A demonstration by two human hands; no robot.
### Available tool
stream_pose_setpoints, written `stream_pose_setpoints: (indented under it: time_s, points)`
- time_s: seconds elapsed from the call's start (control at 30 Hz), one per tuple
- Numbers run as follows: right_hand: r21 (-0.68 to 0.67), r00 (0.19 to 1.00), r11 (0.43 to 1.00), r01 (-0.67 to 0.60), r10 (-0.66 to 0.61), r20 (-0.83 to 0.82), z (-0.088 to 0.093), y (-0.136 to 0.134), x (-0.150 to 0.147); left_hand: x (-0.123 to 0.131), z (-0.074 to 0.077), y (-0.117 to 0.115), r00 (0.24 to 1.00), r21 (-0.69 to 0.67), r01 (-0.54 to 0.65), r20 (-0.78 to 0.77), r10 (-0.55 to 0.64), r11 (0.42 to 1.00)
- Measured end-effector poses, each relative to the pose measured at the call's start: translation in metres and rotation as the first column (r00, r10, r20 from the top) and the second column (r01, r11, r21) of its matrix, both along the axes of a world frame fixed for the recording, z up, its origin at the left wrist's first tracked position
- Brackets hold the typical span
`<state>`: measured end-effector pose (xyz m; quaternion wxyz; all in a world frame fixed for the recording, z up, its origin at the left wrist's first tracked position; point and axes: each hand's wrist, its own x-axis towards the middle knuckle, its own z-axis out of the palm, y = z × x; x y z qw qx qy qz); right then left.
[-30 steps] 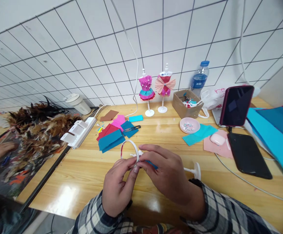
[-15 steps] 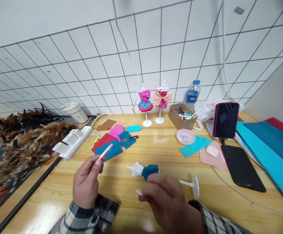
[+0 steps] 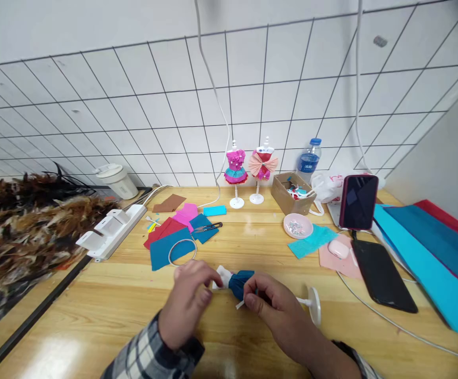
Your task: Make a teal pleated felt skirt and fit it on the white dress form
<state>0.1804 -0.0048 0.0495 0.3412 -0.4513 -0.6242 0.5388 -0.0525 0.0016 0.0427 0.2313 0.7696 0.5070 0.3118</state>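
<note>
A small white mannequin (image 3: 222,277) with a dark blue cloth skirt (image 3: 240,284) lies on its side on the wooden table, its round base (image 3: 315,306) to the right. My left hand (image 3: 189,300) is beside the mannequin's top, fingers apart and holding nothing. My right hand (image 3: 272,305) pinches a short white strip (image 3: 239,305) just below the skirt and covers the stand's middle. A white ring of tape (image 3: 182,240) rests on the blue cloth (image 3: 161,251), beyond my left hand.
Two dressed mannequins (image 3: 236,167) stand near the wall. Around them are a cardboard box (image 3: 288,204), pink dish (image 3: 290,234), scissors (image 3: 209,227) and bottle (image 3: 308,160). A power strip (image 3: 114,237) lies left; phones (image 3: 385,273) and folded cloth (image 3: 430,263) are right.
My left hand has let go of the white roll, which now lies on the blue cloth, and has moved right to the mannequin. My right hand still pinches the strip, now nearer the skirt.
</note>
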Motion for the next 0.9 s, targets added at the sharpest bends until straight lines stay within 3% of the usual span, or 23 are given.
stream_pose_setpoints:
  time_s: [0.1, 0.17, 0.3, 0.4, 0.47, 0.53, 0.6, 0.67, 0.77, 0.9]
  points:
    - [0.032, 0.997, 0.999, 0.017, -0.020, 0.077, -0.001, -0.004, -0.005, 0.036, 0.016, -0.012, 0.994, -0.106, 0.106, 0.019, -0.104, 0.989]
    - [0.072, 0.993, 0.997, 0.028, -0.035, 0.110, -0.003, -0.006, -0.007, 0.046, 0.019, -0.015, 0.988, -0.163, 0.153, 0.052, -0.146, 0.975]
    - [0.123, 0.986, 0.991, 0.060, -0.078, 0.149, -0.005, -0.009, -0.006, 0.044, 0.015, -0.017, 0.966, -0.192, 0.224, 0.172, -0.192, 0.956]
    - [0.256, 0.966, 0.959, 0.121, -0.173, 0.192, -0.008, -0.007, -0.001, 0.040, 0.010, -0.019, 0.947, -0.233, 0.207, 0.291, -0.135, 0.950]
    - [0.437, 0.937, 0.879, 0.190, -0.296, 0.188, -0.010, -0.005, 0.004, 0.040, 0.005, -0.019, 0.923, -0.313, 0.149, 0.385, -0.019, 0.938]
    - [0.648, 0.912, 0.734, 0.201, -0.382, 0.150, -0.012, -0.004, 0.008, 0.040, -0.001, -0.020, 0.875, -0.411, 0.098, 0.469, 0.118, 0.906]
    - [0.800, 0.915, 0.587, 0.125, -0.379, 0.136, -0.011, -0.005, 0.010, 0.040, -0.006, -0.020, 0.821, -0.483, 0.092, 0.532, 0.209, 0.871]
    - [0.866, 0.921, 0.498, 0.043, -0.357, 0.159, -0.010, -0.007, 0.009, 0.041, -0.009, -0.022, 0.782, -0.509, 0.126, 0.579, 0.230, 0.852]
    - [0.886, 0.903, 0.463, -0.018, -0.374, 0.213, -0.008, -0.009, 0.006, 0.042, -0.010, -0.025, 0.768, -0.504, 0.162, 0.604, 0.213, 0.848]
    - [0.890, 0.890, 0.454, -0.047, -0.386, 0.244, -0.010, -0.007, 0.005, 0.043, -0.008, -0.028, 0.828, -0.481, 0.141, 0.536, 0.163, 0.866]
